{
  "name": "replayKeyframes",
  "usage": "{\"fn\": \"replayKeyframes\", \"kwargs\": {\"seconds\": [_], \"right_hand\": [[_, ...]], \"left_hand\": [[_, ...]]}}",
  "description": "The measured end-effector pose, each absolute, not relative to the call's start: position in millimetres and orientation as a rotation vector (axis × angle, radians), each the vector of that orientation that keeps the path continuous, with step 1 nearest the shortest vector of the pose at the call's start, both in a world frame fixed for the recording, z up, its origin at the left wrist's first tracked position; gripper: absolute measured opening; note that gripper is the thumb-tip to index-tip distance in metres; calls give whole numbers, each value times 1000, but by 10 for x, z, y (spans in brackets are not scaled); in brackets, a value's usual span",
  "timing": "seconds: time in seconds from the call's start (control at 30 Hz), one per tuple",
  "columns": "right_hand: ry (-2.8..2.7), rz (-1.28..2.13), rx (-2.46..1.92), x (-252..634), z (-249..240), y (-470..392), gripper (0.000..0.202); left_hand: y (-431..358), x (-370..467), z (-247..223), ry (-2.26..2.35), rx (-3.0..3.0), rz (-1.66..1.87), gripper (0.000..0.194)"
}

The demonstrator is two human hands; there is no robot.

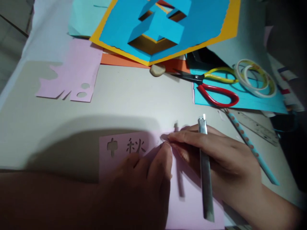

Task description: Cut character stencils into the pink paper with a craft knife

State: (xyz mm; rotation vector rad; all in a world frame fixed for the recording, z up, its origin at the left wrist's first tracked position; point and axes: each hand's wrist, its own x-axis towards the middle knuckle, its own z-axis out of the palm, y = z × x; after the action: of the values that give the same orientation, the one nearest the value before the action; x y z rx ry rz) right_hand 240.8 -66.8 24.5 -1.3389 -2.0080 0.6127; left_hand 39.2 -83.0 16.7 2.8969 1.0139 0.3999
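Observation:
A pink sheet [187,210] lies near the front of the table, with two characters cut through it at its upper left. My left hand [144,179] rests on the sheet just below the characters, in shadow, its thumb and forefinger tips drawn together near my right fingertips. My right hand [223,156] is closed around a slim silver craft knife [205,179], which slants up between the fingers. Where the fingertips of both hands meet, small cut marks show in the paper; the blade tip is hidden.
Scissors [218,95] with red and yellow handles, tape rolls [268,84], a dotted pencil [251,145] and a clear ruler [259,127] lie at right. A blue and yellow pop-up card [203,28] stands at the back by a stone [157,70]. Pink scrap [74,70] lies back left.

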Motion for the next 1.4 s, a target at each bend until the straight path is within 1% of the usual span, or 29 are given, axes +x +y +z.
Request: {"fn": "replayKeyframes", "kwargs": {"seconds": [0.17,0.33,0.43,0.63,0.8,0.9,1.0,1.13,1.3,1.4], "right_hand": [[-1982,626,-1355,2371,275,-614,23],[-1905,641,-1406,2320,262,-603,20],[-1792,643,-1461,2324,224,-591,17],[-1596,375,-1549,2399,217,-515,13],[-1480,405,-1547,2421,269,-540,12],[-1557,440,-1526,2433,277,-563,8],[-1761,545,-1444,2435,257,-567,6],[-1932,609,-1382,2426,214,-567,6],[-1967,581,-1397,2404,205,-592,12],[-1974,611,-1399,2381,230,-600,11]], "left_hand": [[-835,368,159,967,2912,404,43],[-862,373,132,964,2966,427,35],[-871,364,124,957,3005,445,34],[-858,315,136,835,3057,453,25],[-868,309,218,860,3093,321,32],[-871,318,272,888,3096,319,33],[-896,340,256,908,3042,354,35],[-985,386,122,1051,2895,641,41],[-1032,408,38,1127,2876,596,37],[-1011,399,60,1047,2943,539,38]]}}
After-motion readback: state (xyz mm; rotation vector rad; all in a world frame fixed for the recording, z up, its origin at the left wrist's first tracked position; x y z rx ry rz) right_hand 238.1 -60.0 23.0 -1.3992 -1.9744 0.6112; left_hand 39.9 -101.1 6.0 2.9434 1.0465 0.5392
